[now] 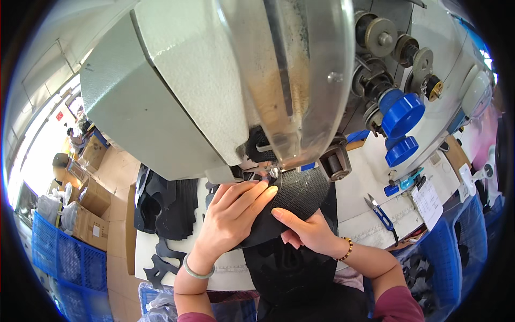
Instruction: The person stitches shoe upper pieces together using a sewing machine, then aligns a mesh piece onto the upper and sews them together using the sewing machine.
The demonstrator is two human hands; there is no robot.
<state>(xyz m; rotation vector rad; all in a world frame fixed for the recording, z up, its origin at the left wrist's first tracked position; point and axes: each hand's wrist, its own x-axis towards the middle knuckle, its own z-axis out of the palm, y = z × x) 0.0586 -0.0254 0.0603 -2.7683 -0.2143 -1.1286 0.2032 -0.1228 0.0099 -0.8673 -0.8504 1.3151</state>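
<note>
Under the head of a sewing machine (pixel 188 86) lies a black mesh fabric piece (pixel 304 190), curved upward toward the right. My left hand (pixel 229 217) rests on the black material, its fingers stretched out and close together, fingertips beside the presser foot (pixel 273 173). With the thumb on top and the fingers curled beneath, my right hand (pixel 316 232) pinches the near right edge of the mesh piece. More black material (pixel 287 268) hangs below my hands over the table's near edge. The needle's tip is hard to make out.
Left on the table (pixel 230 268) are stacked black cut pieces (pixel 166 206) and loose cutouts (pixel 161 268). Blue-handled scissors (pixel 382 216), a written sheet (pixel 427 203) and blue tension knobs (pixel 402 115) are at right. Blue crates (pixel 70 252) and cardboard boxes (pixel 95 197) stand beyond the left side.
</note>
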